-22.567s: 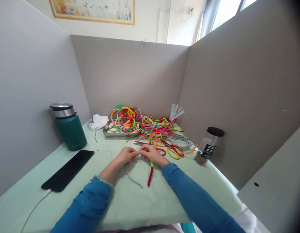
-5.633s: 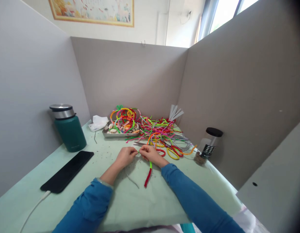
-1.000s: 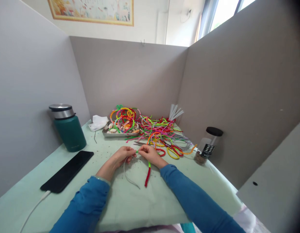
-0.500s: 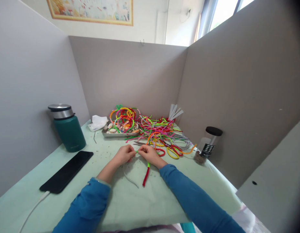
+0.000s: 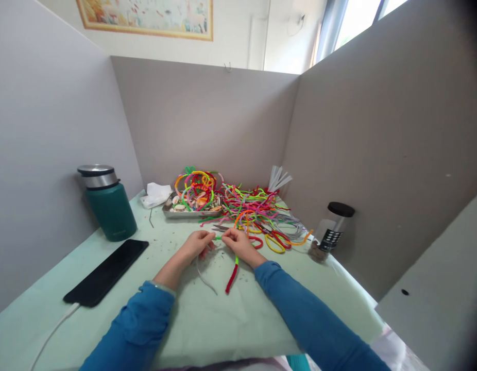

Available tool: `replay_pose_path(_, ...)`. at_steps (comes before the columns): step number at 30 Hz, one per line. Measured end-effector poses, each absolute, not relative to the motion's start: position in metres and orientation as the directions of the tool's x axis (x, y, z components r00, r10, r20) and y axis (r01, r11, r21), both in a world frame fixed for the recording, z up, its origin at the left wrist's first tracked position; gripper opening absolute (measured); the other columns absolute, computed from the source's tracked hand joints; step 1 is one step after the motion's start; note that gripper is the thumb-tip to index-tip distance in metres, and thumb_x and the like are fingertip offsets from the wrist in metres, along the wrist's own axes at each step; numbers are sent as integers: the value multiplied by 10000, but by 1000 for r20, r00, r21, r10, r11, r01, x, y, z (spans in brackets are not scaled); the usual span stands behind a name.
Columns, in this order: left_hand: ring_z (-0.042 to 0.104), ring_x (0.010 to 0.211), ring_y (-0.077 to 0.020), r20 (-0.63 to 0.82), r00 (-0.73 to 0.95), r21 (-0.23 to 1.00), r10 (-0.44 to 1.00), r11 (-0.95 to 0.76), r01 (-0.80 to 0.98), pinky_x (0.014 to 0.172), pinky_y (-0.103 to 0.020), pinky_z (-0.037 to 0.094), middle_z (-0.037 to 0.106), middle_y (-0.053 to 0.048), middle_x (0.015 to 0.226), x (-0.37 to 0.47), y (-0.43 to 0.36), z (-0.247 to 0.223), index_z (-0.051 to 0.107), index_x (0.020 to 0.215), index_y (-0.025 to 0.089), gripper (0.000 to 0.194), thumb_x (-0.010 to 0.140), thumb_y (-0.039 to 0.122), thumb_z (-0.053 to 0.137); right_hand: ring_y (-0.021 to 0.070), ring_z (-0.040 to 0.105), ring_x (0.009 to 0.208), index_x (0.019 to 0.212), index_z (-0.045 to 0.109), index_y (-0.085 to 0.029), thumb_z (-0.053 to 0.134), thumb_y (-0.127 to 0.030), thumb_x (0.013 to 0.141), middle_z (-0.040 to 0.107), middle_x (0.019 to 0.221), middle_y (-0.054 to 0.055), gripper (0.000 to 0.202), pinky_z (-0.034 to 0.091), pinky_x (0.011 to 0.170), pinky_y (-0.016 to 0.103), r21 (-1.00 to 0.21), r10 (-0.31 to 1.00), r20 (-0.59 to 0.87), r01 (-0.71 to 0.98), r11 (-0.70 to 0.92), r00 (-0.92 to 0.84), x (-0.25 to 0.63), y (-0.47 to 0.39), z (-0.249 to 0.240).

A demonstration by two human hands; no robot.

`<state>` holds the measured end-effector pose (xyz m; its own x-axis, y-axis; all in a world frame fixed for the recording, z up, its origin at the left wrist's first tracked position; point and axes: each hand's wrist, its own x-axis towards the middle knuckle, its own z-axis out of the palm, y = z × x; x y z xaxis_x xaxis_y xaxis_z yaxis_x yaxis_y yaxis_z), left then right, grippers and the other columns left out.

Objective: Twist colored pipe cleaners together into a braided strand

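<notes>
Pinched between the fingertips of my left hand (image 5: 200,242) and my right hand (image 5: 238,242) is a short green stretch of pipe cleaner (image 5: 218,238). Below my right hand hangs a thicker, coiled-looking length, light green at the top and red pipe cleaner (image 5: 231,280) at its lower end. A thin grey cord (image 5: 204,280) trails down from under my left hand onto the table. How the green piece joins the cord and the red length is hidden by my fingers. Just beyond my hands lie scissors (image 5: 220,228), their blades pointing left.
Behind are a heap of coloured pipe cleaners (image 5: 250,203) and a metal tray (image 5: 192,214) with shells and bent pipe-cleaner shapes. A green bottle (image 5: 111,211) and a phone (image 5: 107,273) stand and lie left; a clear jar (image 5: 331,232) is right. Grey partitions (image 5: 203,118) enclose the table.
My hands have drawn slightly apart, so more of the green pipe cleaner shows between them. The grey cord and the red end have shifted a little to the left.
</notes>
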<state>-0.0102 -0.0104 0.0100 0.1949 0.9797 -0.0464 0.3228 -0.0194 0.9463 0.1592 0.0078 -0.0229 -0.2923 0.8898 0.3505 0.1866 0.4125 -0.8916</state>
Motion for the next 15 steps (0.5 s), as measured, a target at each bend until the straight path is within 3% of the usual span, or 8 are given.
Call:
replay_pose_path(11, 256, 286, -39, -158, 329, 984, 931, 121, 129, 326, -191, 176, 338, 82, 349, -6, -17, 14, 465, 615, 159, 300, 677, 430, 577, 88, 390, 521, 739, 539, -162, 520, -301, 758, 460, 588, -32, 142, 294, 476, 196, -876, 871, 395, 166, 453, -292, 158, 4, -21)
replay_pose_path(15, 262, 285, -39, -95, 315, 981, 944, 35, 190, 335, -192, 178, 430, 66, 408, -7, -13, 8, 453, 652, 166, 260, 693, 400, 561, 90, 394, 525, 732, 545, -159, 527, -310, 754, 466, 584, -31, 153, 298, 479, 199, -875, 873, 390, 179, 451, -292, 158, 3, -20)
